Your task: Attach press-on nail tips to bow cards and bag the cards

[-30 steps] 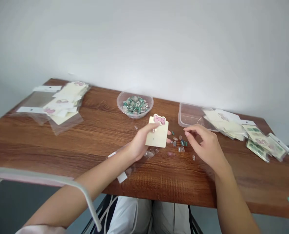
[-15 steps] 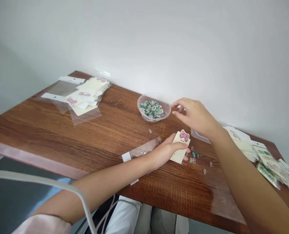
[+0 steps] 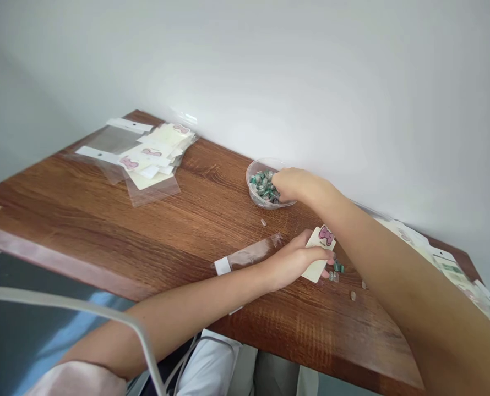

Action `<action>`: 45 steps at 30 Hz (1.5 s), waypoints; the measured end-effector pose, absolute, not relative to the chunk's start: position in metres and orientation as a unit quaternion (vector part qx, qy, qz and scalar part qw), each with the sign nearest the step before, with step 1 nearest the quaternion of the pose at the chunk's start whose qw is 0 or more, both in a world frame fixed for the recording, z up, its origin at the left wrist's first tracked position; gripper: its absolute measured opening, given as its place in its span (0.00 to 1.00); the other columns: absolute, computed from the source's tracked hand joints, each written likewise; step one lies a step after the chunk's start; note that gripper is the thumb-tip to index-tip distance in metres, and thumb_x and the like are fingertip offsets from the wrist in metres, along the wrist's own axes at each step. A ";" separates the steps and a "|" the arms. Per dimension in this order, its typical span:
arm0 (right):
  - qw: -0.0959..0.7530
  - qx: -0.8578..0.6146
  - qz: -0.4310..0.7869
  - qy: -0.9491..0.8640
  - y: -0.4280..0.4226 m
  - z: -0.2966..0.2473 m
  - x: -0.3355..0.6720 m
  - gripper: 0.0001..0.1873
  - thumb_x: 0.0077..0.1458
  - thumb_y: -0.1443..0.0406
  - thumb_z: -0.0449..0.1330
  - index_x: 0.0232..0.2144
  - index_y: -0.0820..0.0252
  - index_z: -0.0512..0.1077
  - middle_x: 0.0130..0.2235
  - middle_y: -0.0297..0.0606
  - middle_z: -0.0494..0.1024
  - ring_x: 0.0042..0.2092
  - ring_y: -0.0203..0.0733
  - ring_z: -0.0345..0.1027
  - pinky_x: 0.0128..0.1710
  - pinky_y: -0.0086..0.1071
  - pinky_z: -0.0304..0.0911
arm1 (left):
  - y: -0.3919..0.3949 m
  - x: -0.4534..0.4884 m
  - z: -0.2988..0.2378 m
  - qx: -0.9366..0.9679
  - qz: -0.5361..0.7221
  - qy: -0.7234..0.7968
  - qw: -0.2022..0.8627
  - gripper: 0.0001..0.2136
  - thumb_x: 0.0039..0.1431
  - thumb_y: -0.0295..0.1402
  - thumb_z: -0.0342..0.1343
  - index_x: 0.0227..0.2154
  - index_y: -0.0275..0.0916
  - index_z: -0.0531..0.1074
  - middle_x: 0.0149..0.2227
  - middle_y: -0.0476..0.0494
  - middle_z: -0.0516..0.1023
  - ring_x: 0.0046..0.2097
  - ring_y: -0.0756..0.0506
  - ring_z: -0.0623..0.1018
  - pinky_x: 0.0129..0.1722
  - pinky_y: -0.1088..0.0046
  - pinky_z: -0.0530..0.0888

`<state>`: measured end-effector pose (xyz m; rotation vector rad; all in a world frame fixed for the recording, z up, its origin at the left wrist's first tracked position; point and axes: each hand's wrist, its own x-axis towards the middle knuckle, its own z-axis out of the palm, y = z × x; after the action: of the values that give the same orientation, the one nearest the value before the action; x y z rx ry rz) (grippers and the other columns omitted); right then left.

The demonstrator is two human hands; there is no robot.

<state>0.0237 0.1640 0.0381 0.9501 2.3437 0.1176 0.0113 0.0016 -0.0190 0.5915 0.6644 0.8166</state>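
My left hand (image 3: 297,258) grips a cream card (image 3: 317,256) topped by a pink bow print, thumb across its front. Over the far side of a clear plastic bowl (image 3: 253,195), my right hand (image 3: 292,184) reaches in from the right, its fingertips hidden among small glossy green and clear pieces (image 3: 265,184). What those pieces are I cannot make out. Several more green and clear bits (image 3: 336,268) lie on the table just right of the card. A clear bag with a white strip (image 3: 222,266) is partly under my left forearm.
At the back left lies a pile of bow-print cards and clear bags (image 3: 154,154). Other cards (image 3: 410,236) and filled bags (image 3: 455,272) lie at the far right, partly behind my right arm. A pale cable (image 3: 104,313) crosses the lower left. The wall borders the table's back edge.
My right hand has moved left and down from beside the bowl into it. My left hand still holds the card. The view has shifted slightly.
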 end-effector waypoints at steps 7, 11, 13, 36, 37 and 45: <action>0.271 0.350 0.050 0.895 0.159 0.030 0.032 0.18 0.59 0.76 0.60 0.51 0.72 0.79 0.44 0.62 0.84 0.49 0.59 0.82 0.43 0.38 0.72 | 0.004 0.013 -0.019 0.284 0.379 0.312 0.824 0.21 0.47 0.36 0.66 0.44 0.39 0.68 0.41 0.41 0.78 0.35 0.45 0.80 0.37 0.67 0.77; 0.253 0.349 0.036 0.901 0.159 0.027 0.033 0.17 0.59 0.77 0.60 0.49 0.71 0.80 0.44 0.60 0.84 0.47 0.56 0.82 0.43 0.36 0.70 | 0.005 0.012 -0.019 0.284 0.375 0.316 0.824 0.21 0.47 0.36 0.66 0.44 0.39 0.67 0.41 0.41 0.78 0.34 0.46 0.79 0.35 0.67 0.77; 0.244 0.345 0.022 0.906 0.160 0.027 0.033 0.16 0.58 0.77 0.60 0.47 0.71 0.81 0.44 0.59 0.85 0.46 0.54 0.81 0.42 0.35 0.69 | 0.005 0.012 -0.019 0.282 0.375 0.318 0.824 0.21 0.47 0.36 0.65 0.44 0.40 0.66 0.40 0.42 0.77 0.34 0.46 0.79 0.34 0.68 0.77; -0.052 0.454 -0.493 0.740 0.161 0.076 0.160 0.15 0.49 0.57 0.73 0.34 0.60 0.78 0.32 0.36 0.83 0.33 0.37 0.76 0.41 0.34 0.73 | 0.015 -0.011 0.005 0.261 0.460 0.268 0.805 0.21 0.51 0.36 0.65 0.47 0.37 0.70 0.38 0.39 0.83 0.34 0.43 0.83 0.35 0.69 0.78; -0.042 0.467 -0.493 0.733 0.160 0.073 0.168 0.14 0.49 0.58 0.73 0.34 0.60 0.79 0.32 0.36 0.83 0.33 0.36 0.76 0.40 0.34 0.73 | 0.017 -0.015 0.008 0.262 0.478 0.260 0.797 0.21 0.51 0.37 0.65 0.47 0.36 0.71 0.38 0.38 0.84 0.34 0.42 0.84 0.38 0.68 0.78; 0.156 0.455 -0.370 0.795 0.122 0.046 0.175 0.06 0.57 0.69 0.62 0.37 0.62 0.79 0.34 0.40 0.85 0.36 0.43 0.80 0.39 0.36 0.74 | 0.031 -0.034 0.018 0.260 0.579 0.299 0.713 0.16 0.53 0.38 0.61 0.41 0.31 0.77 0.36 0.35 0.86 0.38 0.37 0.85 0.42 0.62 0.79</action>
<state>0.1750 0.1216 0.0456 1.3017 2.2771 -1.0590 -0.0340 0.0312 0.0176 0.5762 0.6633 1.2829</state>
